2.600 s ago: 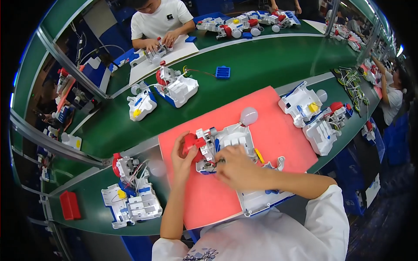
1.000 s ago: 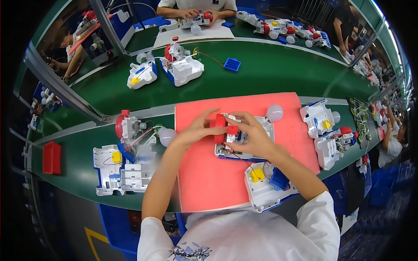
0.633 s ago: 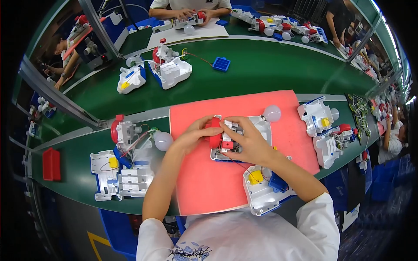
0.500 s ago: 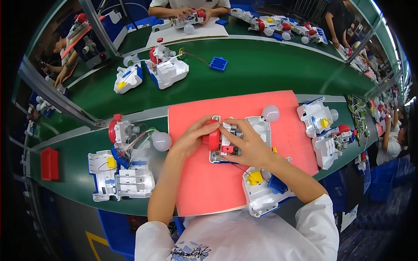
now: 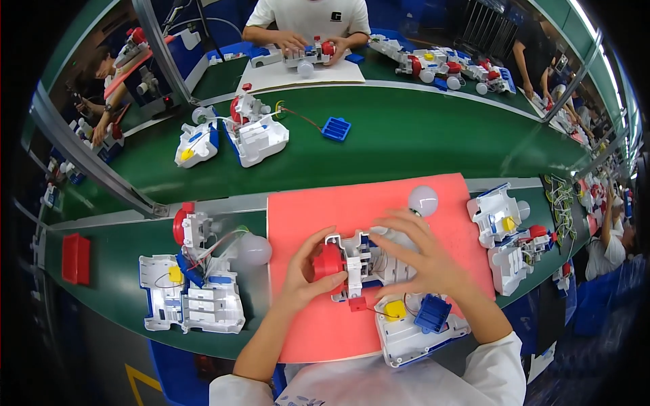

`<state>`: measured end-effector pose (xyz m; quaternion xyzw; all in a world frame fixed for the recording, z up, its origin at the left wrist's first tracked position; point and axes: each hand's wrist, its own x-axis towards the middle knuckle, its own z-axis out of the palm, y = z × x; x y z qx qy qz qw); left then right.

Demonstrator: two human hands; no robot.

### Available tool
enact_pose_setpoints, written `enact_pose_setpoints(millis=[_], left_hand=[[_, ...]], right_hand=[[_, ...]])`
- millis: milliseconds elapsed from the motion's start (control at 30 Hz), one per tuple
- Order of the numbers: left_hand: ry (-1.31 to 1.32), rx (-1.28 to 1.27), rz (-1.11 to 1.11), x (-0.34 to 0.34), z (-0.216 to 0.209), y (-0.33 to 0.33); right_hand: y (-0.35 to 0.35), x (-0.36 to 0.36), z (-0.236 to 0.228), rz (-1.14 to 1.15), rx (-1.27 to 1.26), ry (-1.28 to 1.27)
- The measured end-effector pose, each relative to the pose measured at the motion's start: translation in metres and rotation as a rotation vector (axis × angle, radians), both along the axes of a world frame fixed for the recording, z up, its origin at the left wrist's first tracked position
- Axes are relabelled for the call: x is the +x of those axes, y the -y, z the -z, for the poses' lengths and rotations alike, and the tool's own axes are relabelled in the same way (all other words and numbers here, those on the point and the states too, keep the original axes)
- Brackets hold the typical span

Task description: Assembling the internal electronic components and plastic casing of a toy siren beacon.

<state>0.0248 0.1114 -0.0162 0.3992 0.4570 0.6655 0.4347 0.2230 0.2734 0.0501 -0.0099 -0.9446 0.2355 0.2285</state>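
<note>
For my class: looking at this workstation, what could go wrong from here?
The thin wire running from the small red block toward the near white shell might snag or strain if the left hand lifts the red round part.
That shell juts past the pink pad's near edge, so a bump could tip it.
The right hand's spread fingers might knock the nearby bulb.

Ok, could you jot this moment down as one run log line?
left grip: around red round part | right grip: open, over white housing | blue slotted tray: on white shell | pink mat: under white housing
</note>
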Motion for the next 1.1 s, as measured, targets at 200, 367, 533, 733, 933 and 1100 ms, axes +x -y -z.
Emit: enact_pose_setpoints(millis=[200, 367, 533, 733, 933, 1100], left_hand=[[0.077, -0.006, -0.020, -0.003, 0.002, 0.000], [0.162, -0.275, -0.234, -0.007, 0.013, -0.031], [-0.485, -0.306, -0.383, -0.039, 0.039, -0.042], [-0.298, -0.314, -0.378, -0.025, 0.003, -0.051], [-1.401, 0.116, -0.092, 0.005, -0.087, -0.063], [-1.795, -0.293, 0.421, 0.005, -0.067, -0.103]], right_hand=[[-0.063, 0.011, 0.016, 0.382, 0.016, -0.044], [-0.105, 0.023, 0.053, 0.431, -0.513, 0.172], [-0.110, 0.027, 0.073, 0.462, -0.472, 0.067], [-0.112, 0.012, 0.077, 0.423, -0.680, -0.146], [-0.092, 0.045, 0.050, 0.483, -0.418, -0.018], [-0.051, 0.047, 0.029, 0.493, 0.081, -0.051]])
